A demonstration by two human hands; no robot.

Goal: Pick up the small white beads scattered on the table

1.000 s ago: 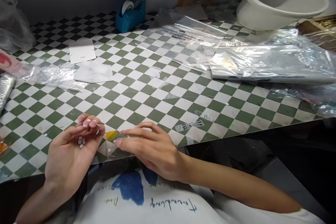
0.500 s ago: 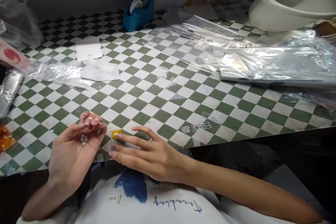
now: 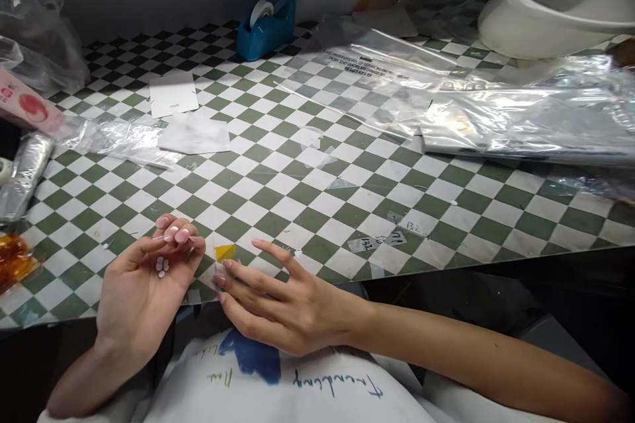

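My left hand (image 3: pixel 143 294) is cupped palm up at the table's front edge, its fingertips curled inward. In its palm lie several small white discs (image 3: pixel 161 267), smooth and roughly oval. To its right, my right hand (image 3: pixel 292 304) is held palm down with the fingers apart, nothing visibly gripped. The right fingertips are just below a small yellow piece (image 3: pixel 225 252); whether they touch it I cannot tell. What lies under the right palm is hidden.
A green-and-white checked table (image 3: pixel 278 175) carries a blue tape dispenser (image 3: pixel 265 33), white cards (image 3: pixel 173 94), and clear plastic bags (image 3: pixel 520 119). A white tub (image 3: pixel 540 13) stands at the back right. An orange packet (image 3: pixel 17 261) lies at the left edge.
The view has shifted slightly, moving the scene rightward. My right fingertips have drawn back a little from the yellow piece. My left hand still cups the white discs.
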